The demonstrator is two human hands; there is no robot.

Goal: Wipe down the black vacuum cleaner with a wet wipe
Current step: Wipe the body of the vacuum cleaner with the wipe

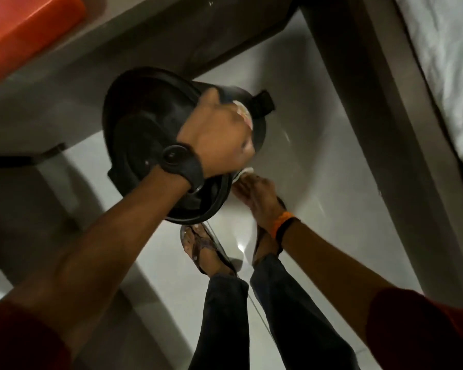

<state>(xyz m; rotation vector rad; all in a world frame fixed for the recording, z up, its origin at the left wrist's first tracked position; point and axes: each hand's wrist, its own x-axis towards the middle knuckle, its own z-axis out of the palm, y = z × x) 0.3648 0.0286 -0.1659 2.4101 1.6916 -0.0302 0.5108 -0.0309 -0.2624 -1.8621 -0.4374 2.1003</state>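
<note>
The fingers of the left hand [214,134] curl over the far side of the round black plastic vacuum cleaner body [155,134], closed on it, with a scrap of pale wet wipe [245,116] showing at the fingertips, blurred. The back of the hand faces the camera, the wrist wearing a black round-faced watch [175,156], the bare forearm running down to the lower left corner and a red sleeve. The right hand [259,193] sits just below and right of the body, fingers bunched narrow against its lower rim, where a bit more white material shows; what exactly they pinch cannot be told. That wrist carries an orange and black band [285,225].

The vacuum body is held off the pale tiled floor [318,156], above the person's sandalled feet, its long axis running from upper left to lower right, a short black tab [262,102] pointing to the upper right. A grey table edge [118,57] lies behind it
</note>
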